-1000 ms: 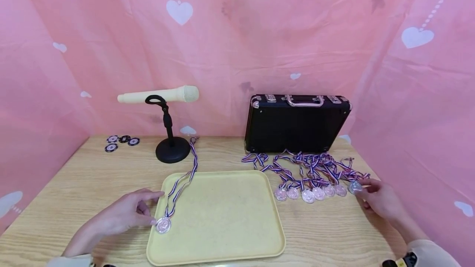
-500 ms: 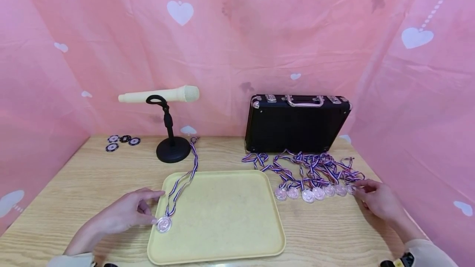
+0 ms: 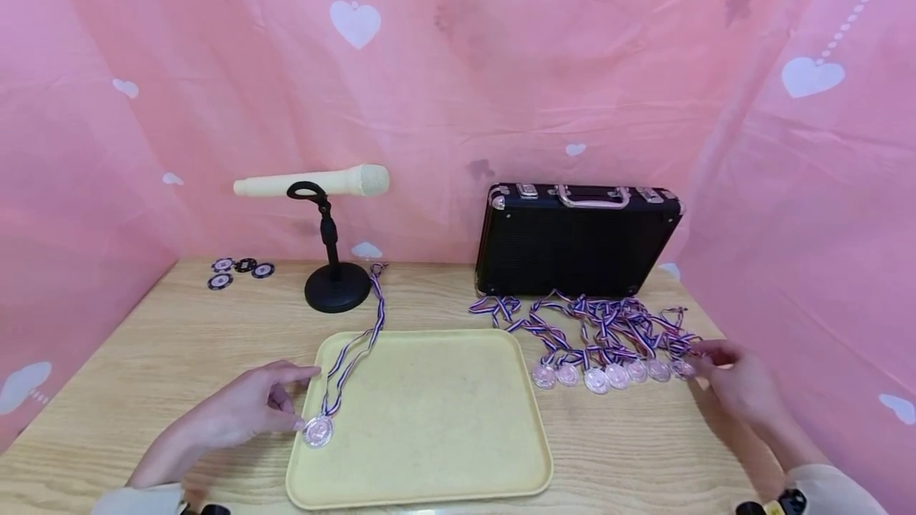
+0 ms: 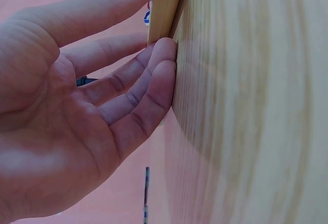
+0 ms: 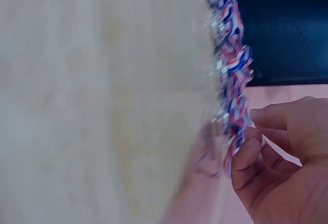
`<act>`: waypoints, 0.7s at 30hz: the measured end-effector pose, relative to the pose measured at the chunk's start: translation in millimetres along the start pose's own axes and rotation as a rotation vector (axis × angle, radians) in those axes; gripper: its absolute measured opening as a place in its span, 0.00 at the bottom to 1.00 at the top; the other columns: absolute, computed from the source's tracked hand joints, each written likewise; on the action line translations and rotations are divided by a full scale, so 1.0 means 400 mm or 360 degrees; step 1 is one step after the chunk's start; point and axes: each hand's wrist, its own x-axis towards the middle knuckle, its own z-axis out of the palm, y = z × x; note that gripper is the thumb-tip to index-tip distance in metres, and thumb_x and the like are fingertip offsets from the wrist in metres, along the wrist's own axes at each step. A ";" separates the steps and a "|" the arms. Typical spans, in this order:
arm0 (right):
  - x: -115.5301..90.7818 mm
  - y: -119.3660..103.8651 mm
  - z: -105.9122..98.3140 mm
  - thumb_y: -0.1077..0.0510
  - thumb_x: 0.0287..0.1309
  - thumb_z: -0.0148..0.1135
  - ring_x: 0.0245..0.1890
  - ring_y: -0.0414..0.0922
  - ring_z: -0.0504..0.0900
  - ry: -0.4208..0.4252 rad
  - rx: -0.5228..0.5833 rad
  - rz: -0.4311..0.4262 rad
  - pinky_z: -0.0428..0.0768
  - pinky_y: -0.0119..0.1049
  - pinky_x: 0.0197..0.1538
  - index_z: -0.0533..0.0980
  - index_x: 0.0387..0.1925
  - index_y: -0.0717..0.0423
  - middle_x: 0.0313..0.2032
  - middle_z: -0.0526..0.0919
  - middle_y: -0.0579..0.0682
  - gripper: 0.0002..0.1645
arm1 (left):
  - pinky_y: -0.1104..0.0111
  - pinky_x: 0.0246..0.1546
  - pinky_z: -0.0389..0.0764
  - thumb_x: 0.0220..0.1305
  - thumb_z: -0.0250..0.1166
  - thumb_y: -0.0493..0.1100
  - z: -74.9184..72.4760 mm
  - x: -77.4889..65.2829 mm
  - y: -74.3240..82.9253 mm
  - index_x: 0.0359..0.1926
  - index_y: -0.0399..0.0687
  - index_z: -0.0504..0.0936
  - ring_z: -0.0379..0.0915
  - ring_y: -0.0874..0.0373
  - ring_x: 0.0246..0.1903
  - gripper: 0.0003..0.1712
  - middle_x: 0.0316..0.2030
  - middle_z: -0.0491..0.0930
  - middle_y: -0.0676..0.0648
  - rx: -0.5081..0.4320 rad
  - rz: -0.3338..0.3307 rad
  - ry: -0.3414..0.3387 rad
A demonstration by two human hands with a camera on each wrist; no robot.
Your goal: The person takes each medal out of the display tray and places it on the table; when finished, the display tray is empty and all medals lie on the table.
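My left hand (image 3: 243, 408) rests at the left rim of a pale yellow tray (image 3: 444, 420). Thumb and index tips touch the rim; in the left wrist view the other fingers (image 4: 148, 90) bend beside the tray wall, low against the table. One medal (image 3: 318, 431) lies on the tray by my thumb, its striped ribbon (image 3: 379, 304) trailing over the far rim. On the right, my right hand (image 3: 737, 384) hovers beside the last medal (image 3: 683, 370) of a row, fingertips at its ribbon. Thumb and fingers stand slightly apart in the right wrist view, where the ribbons (image 5: 236, 65) blur.
A black case (image 3: 580, 249) with a metal handle stands behind the heaped ribbons. Back left, a white microphone (image 3: 315, 181) sits in a black stand (image 3: 336, 284), near several poker chips (image 3: 223, 281). A pink curtain (image 3: 444, 102) encloses the wooden table (image 3: 143, 356).
The rightmost medal, earlier tilted in my right fingers, now lies flat in the row, and that hand has drawn slightly right. My left hand stays at the tray; the view shifts a little.
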 end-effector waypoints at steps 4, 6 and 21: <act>-0.001 -0.054 0.000 0.59 0.73 0.61 0.21 0.34 0.75 0.0109 -0.0075 -0.0126 0.76 0.33 0.22 0.79 0.57 0.72 0.33 0.82 0.50 0.20 | 0.71 0.29 0.78 0.58 0.78 0.37 -0.001 0.001 0.006 0.72 0.30 0.72 0.75 0.65 0.33 0.43 0.59 0.75 0.36 0.0005 -0.0055 -0.0006; -0.004 -0.093 0.008 0.60 0.71 0.62 0.21 0.33 0.75 0.0136 -0.0075 -0.0212 0.75 0.32 0.22 0.81 0.55 0.70 0.33 0.82 0.51 0.18 | 0.71 0.29 0.78 0.58 0.78 0.37 -0.002 0.002 0.010 0.73 0.31 0.72 0.75 0.64 0.33 0.43 0.58 0.76 0.36 0.0011 -0.0069 -0.0010; -0.125 -0.588 0.346 0.60 0.61 0.75 0.22 0.39 0.79 -0.0414 0.0462 -0.0495 0.80 0.34 0.22 0.86 0.47 0.58 0.32 0.87 0.50 0.13 | 0.72 0.31 0.79 0.57 0.78 0.36 0.000 0.001 0.013 0.71 0.29 0.73 0.76 0.64 0.33 0.42 0.48 0.78 0.43 -0.0028 -0.0009 0.0000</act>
